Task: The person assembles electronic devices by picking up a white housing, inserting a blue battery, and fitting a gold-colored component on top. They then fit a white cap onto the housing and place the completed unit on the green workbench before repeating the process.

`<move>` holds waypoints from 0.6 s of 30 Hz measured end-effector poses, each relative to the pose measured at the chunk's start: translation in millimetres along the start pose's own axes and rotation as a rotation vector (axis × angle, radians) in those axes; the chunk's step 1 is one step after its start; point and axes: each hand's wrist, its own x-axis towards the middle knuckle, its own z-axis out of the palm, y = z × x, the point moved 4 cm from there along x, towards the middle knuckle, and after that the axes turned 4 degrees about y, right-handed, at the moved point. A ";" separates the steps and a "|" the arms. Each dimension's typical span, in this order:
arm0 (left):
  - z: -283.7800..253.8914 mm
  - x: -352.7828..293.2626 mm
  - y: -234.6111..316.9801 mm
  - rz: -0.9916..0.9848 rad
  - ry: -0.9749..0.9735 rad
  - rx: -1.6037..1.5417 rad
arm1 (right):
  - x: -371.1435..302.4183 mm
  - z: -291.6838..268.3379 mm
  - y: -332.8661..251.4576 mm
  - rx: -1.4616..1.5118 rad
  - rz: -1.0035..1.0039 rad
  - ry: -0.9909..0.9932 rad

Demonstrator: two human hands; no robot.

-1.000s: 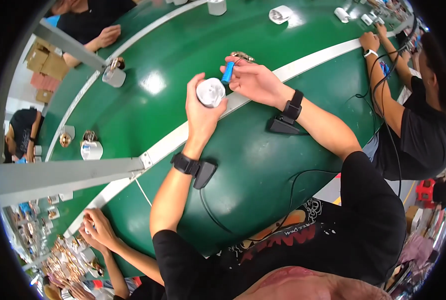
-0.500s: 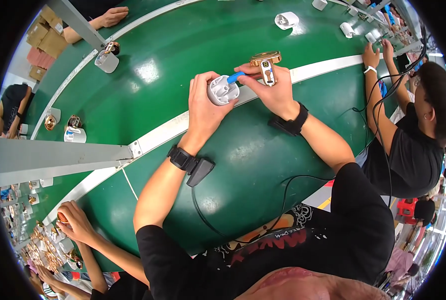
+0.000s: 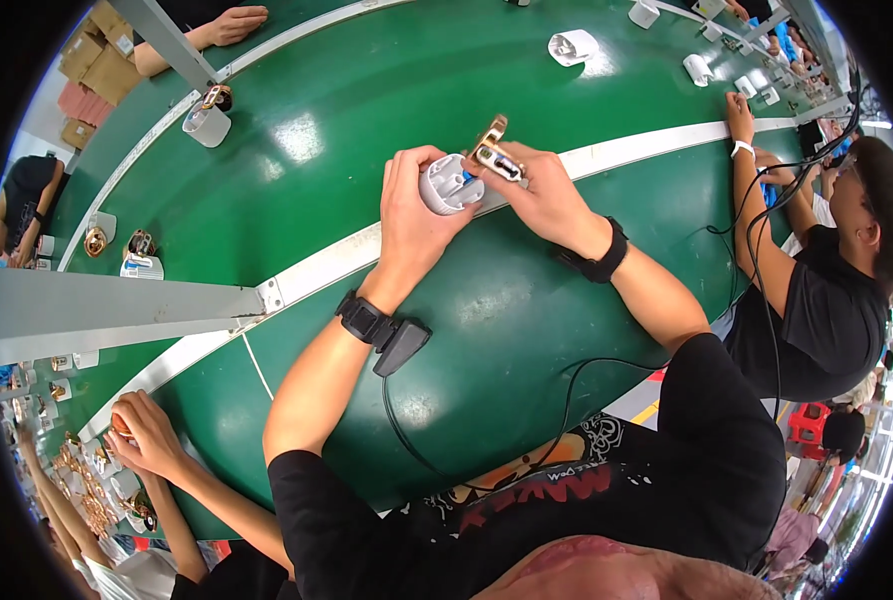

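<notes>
Both hands have closed in on each other since the earlier frames: the blue piece, held apart from the housing a second ago, now sits at the open face of the white round plastic housing [image 3: 447,184], and the work has drifted toward the white stripe [image 3: 316,266] that runs across the green conveyor belt [image 3: 366,100].

Wrapped around the housing from below, the left hand [image 3: 410,215] holds it raised above the belt, close over the stripe, with its open face turned toward the right hand [image 3: 538,196]. That hand pinches a small gold-coloured metal part [image 3: 492,152] with thumb and fingers at the housing's rim; a bit of blue plastic shows between the two.

I judge the housing light, rigid and rather smooth, so a full grip around its barrel suits it; thin inner walls may crack under a hard squeeze. The metal part looks stiff and small, best nipped by its edges.

Black wrist bands with cables sit on both forearms. More white housings lie toward the belt's far edge, and other people's hands work at both long edges.
</notes>
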 end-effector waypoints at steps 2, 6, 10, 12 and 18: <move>1.0 0.6 -1.4 -0.003 -0.015 -0.012 | 1.9 -0.1 12.9 0.151 0.134 -0.051; 0.5 2.0 -1.6 0.024 -0.118 0.106 | 3.9 3.9 30.7 0.140 0.269 -0.220; 0.1 1.6 -12.9 -0.121 -0.016 -0.019 | -5.3 5.4 25.3 0.316 0.224 -0.207; 1.5 -0.7 -16.0 -0.129 -0.033 -0.010 | -8.9 9.3 21.5 0.382 0.170 -0.246; 13.3 -2.9 -18.7 -0.160 -0.143 -0.056 | -9.7 3.4 10.5 0.072 0.030 -0.241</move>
